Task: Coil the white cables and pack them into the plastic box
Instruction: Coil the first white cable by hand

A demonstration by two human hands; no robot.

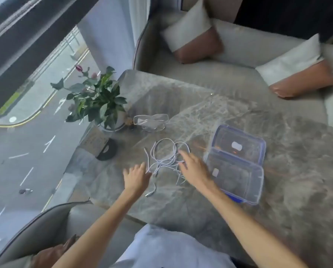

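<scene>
The white cables (pixel 166 161) lie in a loose tangle on the marbled grey surface (pixel 181 200), with a couple of open loops on the far side and stray ends trailing toward the person. The left hand (pixel 136 176) rests low at the tangle's left edge, fingers spread wide and holding nothing. The right hand (pixel 192 169) reaches over the right side of the tangle, fingers stretched out straight and also holding nothing. The blur makes it hard to say whether either hand actually touches a strand.

Just to the right of the cables sits the clear plastic box (pixel 239 182), open, with no cable in it. Its blue-edged lid (pixel 248 151) lies flat on the far side. Beyond the cables lies a pair of clear glasses (pixel 150 121), and left of them stands a potted plant (pixel 96 101) with pink buds. A grey sofa (pixel 239 60) with two cushions sits behind the surface.
</scene>
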